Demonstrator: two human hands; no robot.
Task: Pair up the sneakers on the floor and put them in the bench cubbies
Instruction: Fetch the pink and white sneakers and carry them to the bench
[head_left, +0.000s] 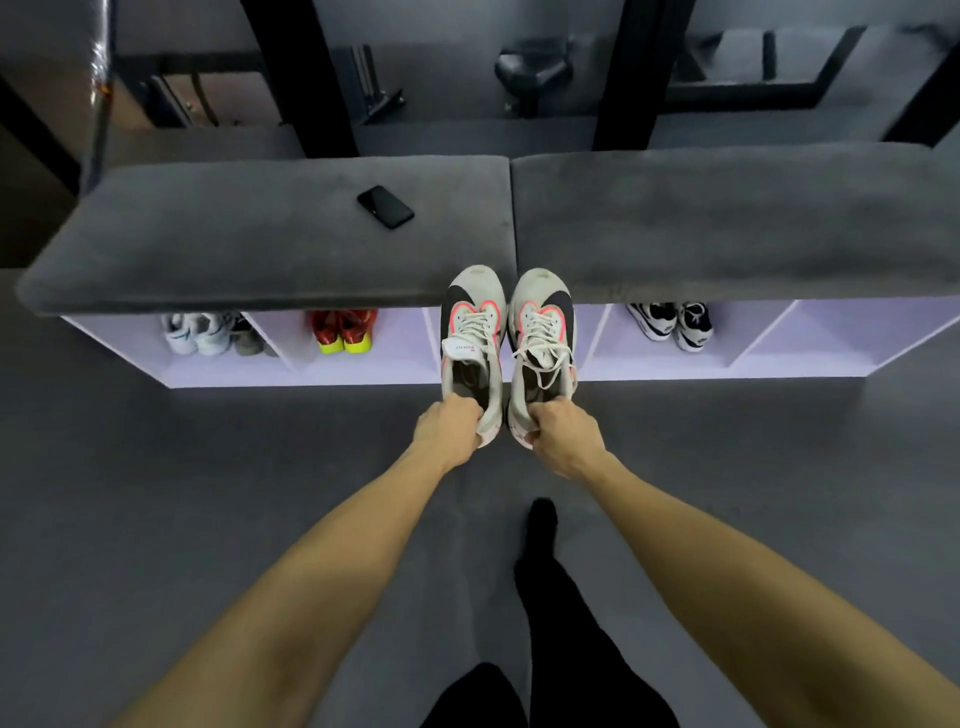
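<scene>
Head cam: my left hand pinches left sneaker by heel, right hand pinches right sneaker; pair held at middle cubby; toes may clip table edge w/ high approach.

We hold two sneakers side by side before the bench, the left hand on the left sneaker, the right hand on the right sneaker. A phone lies on the bench. In the cubbies below sit three pairs: two to our left, one to our right.
</scene>
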